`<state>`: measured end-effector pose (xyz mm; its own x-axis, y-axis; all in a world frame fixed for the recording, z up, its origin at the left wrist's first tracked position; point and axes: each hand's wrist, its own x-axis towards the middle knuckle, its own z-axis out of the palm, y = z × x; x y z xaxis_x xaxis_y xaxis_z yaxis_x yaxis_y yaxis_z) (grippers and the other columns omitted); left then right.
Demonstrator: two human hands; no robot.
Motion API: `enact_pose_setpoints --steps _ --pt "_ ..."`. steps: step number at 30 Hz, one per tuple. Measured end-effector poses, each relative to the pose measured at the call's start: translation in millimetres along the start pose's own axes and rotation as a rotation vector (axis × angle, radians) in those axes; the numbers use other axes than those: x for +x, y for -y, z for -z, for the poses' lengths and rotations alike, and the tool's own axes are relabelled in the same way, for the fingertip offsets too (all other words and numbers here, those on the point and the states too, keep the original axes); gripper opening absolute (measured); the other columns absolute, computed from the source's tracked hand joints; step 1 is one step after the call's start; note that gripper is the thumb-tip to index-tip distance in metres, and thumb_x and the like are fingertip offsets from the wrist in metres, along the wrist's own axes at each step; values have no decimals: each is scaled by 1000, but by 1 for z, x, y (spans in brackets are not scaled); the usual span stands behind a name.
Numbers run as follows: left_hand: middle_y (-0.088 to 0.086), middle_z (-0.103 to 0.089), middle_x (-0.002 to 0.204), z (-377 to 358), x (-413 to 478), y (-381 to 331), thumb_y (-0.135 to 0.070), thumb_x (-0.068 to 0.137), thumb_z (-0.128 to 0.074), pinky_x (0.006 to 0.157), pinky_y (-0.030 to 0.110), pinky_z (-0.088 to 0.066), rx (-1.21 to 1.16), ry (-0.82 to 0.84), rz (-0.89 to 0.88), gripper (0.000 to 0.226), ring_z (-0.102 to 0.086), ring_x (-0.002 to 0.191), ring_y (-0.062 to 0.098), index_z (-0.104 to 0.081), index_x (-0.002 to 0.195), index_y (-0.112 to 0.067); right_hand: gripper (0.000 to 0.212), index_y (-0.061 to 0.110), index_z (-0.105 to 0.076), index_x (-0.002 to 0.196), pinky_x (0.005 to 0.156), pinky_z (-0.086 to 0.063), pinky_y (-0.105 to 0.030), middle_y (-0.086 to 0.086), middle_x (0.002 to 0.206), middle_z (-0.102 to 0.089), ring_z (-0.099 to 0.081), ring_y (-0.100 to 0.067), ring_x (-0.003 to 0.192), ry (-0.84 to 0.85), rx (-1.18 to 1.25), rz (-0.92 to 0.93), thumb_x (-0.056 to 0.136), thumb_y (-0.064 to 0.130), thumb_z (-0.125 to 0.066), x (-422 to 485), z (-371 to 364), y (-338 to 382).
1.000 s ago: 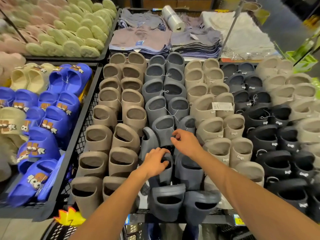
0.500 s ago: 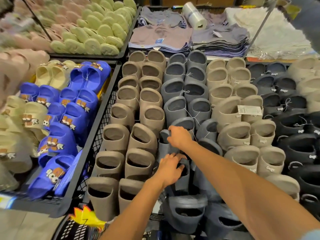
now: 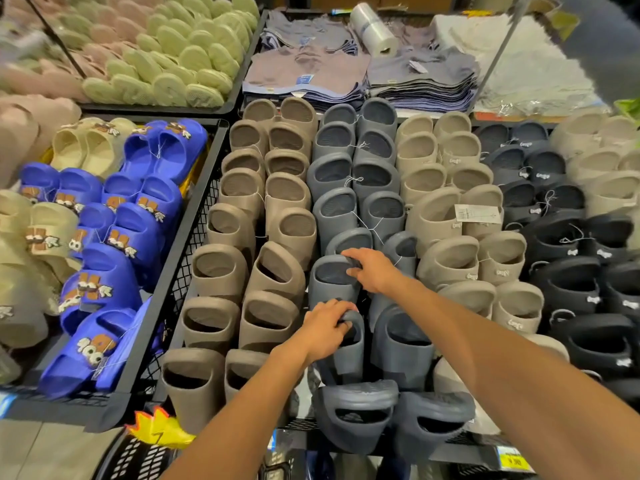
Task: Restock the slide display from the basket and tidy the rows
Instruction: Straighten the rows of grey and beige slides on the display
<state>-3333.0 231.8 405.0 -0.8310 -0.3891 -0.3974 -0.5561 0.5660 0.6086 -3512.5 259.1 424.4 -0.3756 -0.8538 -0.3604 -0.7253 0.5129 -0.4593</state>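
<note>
- The grey slide column (image 3: 356,174) is racked between brown slides (image 3: 277,271) on its left and beige slides (image 3: 450,261) on its right.
- In the column's near part, an upright grey slide (image 3: 351,355) is gripped by the left hand (image 3: 325,329), fingers curled round its strap.
- One row behind, a second grey slide (image 3: 327,277) is held by the right hand (image 3: 374,271), fingers clamped on its strap edge.

1. Two hands counted: left hand (image 3: 323,327), right hand (image 3: 372,270).
2. Sixteen brown slides (image 3: 240,192) left of the fingers (image 3: 353,263), in eight pairs.
3. At least fifteen grey slides (image 3: 329,174) around the fingers, by my count.
4. One plastic roll (image 3: 372,29) beyond the fingers.
</note>
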Motion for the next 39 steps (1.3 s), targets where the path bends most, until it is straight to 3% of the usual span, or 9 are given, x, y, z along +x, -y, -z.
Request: enact_pose_setpoints --steps 9,20,28,34,39 --pt "-4 -51 134 -1 5 -7 -23 98 -48 105 41 -32 48 17 -24 33 -41 125 25 -53 130 -32 48 20 -46 143 105 -36 -34 -8 139 -53 -47 -27 129 48 -13 57 96 18 -58 -7 12 -24" --pt "-2 -54 128 1 13 13 -26 97 -48 103 46 -37 51 59 17 33 -47 120 26 -50 128 -35 50 21 -44 144 109 -37 -41 -7 146 -49 -45 -28 133 58 -22 90 97 21 -58 -3 7 -36" --pt "3 -51 125 8 12 9 -30 96 -50 104 44 -38 83 114 7 35 -47 119 26 -48 132 -30 52 22 -40 143 93 -45 -40 -7 130 -61 -57 -29 116 46 -88 113 95 28 -60 -11 9 -36" --pt "2 -55 123 22 14 1 -35 85 -67 98 33 -42 82 136 -16 46 -53 112 21 -53 128 -24 49 22 -44 142 95 -47 -39 -8 123 -62 -58 -26 114 -78 25 69 95 32 -57 -33 23 -46" --pt "3 -57 118 28 12 1 -26 81 -72 96 29 -42 64 128 -25 47 -55 109 20 -55 125 -19 40 20 -53 134 95 -45 -43 -10 120 -65 -57 -30 113 -205 -45 64 95 29 -55 -62 34 -65"
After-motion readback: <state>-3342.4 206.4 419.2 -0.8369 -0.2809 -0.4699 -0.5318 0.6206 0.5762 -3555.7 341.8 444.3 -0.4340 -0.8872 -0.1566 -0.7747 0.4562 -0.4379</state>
